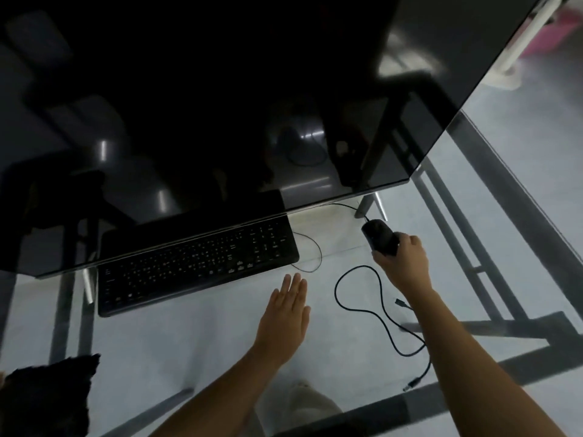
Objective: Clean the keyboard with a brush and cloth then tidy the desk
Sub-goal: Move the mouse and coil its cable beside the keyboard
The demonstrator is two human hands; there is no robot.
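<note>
Keyboard (195, 263): black, full-size, flat rectangular, matte keys with pale legends. It lies left of centre on the worktop (189, 342), its far edge tucked under the monitor (220, 105).
Worktop: clear glass on a dark metal frame.
Monitor: large, glossy, dark.
Left hand (287, 313): flat, fingers straight and together, just near of the keyboard's right corner, apart from it.
Right hand (402, 260): grasping a black mouse (377, 236), far right.
Cable (372, 313): black, looped, between the arms.
Dark fuzzy mass (47, 395): near left, kind unclear.
</note>
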